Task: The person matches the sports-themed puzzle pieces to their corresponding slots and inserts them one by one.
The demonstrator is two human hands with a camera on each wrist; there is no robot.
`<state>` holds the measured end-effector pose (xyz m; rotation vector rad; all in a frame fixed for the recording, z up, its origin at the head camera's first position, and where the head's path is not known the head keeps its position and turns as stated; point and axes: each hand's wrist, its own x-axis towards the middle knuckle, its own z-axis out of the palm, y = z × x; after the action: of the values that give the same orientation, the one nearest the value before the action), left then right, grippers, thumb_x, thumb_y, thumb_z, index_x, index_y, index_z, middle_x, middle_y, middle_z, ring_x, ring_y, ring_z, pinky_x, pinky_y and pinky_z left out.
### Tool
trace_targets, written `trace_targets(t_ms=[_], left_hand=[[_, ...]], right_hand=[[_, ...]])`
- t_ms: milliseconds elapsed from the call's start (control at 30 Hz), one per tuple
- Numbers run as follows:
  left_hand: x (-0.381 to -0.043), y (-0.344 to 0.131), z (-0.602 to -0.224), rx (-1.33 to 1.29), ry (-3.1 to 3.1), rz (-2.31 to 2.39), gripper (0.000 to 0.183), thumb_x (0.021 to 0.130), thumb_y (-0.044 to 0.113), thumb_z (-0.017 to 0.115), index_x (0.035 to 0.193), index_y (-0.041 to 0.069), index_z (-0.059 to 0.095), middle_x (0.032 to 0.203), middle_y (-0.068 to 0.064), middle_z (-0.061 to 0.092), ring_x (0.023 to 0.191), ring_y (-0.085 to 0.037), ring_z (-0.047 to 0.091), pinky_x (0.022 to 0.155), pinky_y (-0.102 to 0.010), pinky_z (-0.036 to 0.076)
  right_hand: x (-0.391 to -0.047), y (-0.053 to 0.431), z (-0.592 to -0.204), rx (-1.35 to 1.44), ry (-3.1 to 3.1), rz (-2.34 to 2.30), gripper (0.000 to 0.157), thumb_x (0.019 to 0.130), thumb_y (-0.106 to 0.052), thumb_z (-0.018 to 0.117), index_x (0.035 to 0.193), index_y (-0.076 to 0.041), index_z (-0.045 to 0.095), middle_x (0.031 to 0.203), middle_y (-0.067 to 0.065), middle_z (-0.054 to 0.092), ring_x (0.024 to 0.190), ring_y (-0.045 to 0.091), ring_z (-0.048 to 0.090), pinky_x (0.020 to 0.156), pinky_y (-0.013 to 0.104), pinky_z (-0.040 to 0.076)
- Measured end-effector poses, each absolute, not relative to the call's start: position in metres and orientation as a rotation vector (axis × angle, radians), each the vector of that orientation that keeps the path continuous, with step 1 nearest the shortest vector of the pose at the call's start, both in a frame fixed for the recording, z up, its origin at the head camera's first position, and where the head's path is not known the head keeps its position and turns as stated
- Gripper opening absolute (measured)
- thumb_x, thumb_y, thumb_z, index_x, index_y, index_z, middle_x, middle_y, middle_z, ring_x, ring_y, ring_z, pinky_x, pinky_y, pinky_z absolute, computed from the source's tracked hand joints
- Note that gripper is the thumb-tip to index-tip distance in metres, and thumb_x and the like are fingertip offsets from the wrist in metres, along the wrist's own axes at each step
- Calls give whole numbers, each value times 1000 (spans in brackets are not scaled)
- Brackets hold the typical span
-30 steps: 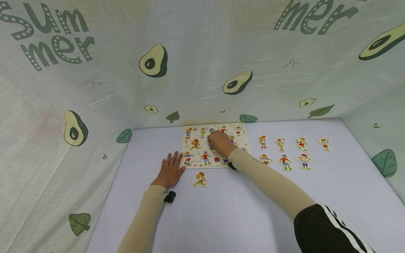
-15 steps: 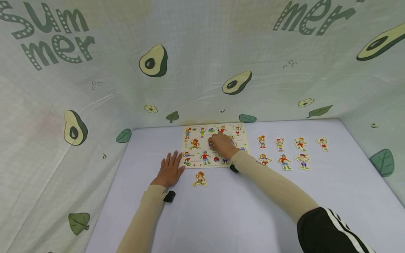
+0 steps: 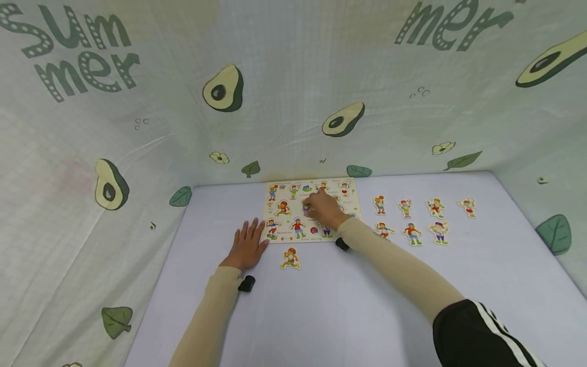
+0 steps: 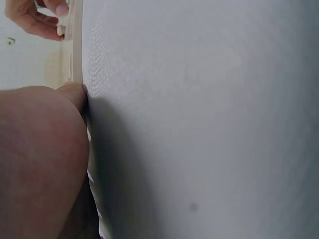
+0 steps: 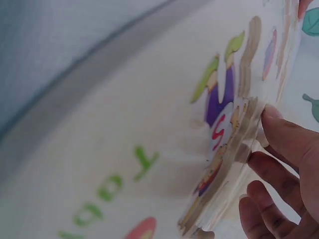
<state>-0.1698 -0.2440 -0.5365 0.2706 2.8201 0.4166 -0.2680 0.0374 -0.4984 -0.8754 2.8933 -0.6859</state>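
A wooden puzzle board (image 3: 290, 238) printed with sporting figures lies near the back of the table. My right hand (image 3: 325, 209) is over its middle, pinching the small knob of a purple puzzle piece (image 3: 306, 208) between thumb and fingertips. In the right wrist view, the thumb (image 5: 281, 124) is at the piece's edge and a fingertip is right by a knob (image 5: 242, 153). My left hand (image 3: 247, 248) lies flat at the board's left side, fingers spread and thumb against its front corner. A running-figure piece (image 3: 290, 258) lies just in front of the board.
Several loose figure pieces with knobs lie in two rows right of the board, among them a purple-trousered piece (image 3: 439, 233) and a red-shirted piece (image 3: 412, 234). My right forearm partly covers one piece (image 3: 383, 230). A patterned cloth wall (image 3: 293, 137) rises behind the table.
The right hand has shifted slightly to the right over the same spot, and its fingers are less tightly bunched, with more of the piece showing. The left hand has stayed in place.
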Motion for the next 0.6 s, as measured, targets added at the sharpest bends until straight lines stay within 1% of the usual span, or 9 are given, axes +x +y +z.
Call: trace_targets(t_ms=[133, 233, 400, 600], left_hand=[[-169, -245, -537, 280, 2822, 438, 68, 115, 38, 39, 170, 6, 15, 177, -22, 5, 162, -48, -2, 127, -68, 3], [-168, -245, -537, 281, 2816, 453, 68, 115, 39, 38, 170, 6, 16, 177, -21, 5, 162, -48, -3, 127, -68, 2], [-167, -245, -537, 282, 2821, 451, 67, 115, 38, 39, 170, 6, 16, 177, -21, 5, 162, -48, -3, 128, -67, 2], [-167, -244, -534, 277, 2834, 437, 68, 115, 38, 40, 170, 6, 17, 177, -21, 7, 162, -48, -1, 128, -66, 3]], right_hand=[[-263, 39, -496, -900, 2898, -670, 35, 96, -16, 80, 128, -3, 75, 127, 15, 74, 114, 32, 66, 97, 46, 56], [-255, 38, -494, -935, 2914, -652, 35, 95, -14, 81, 128, -3, 75, 129, 14, 73, 117, 32, 66, 100, 45, 55], [-234, 35, -489, -1054, 2906, -651, 30, 94, -12, 82, 123, -4, 76, 126, 12, 73, 113, 31, 66, 96, 45, 57], [-201, 29, -490, -1246, 2881, -670, 28, 90, -13, 85, 116, -6, 78, 114, 7, 75, 106, 27, 69, 91, 42, 59]])
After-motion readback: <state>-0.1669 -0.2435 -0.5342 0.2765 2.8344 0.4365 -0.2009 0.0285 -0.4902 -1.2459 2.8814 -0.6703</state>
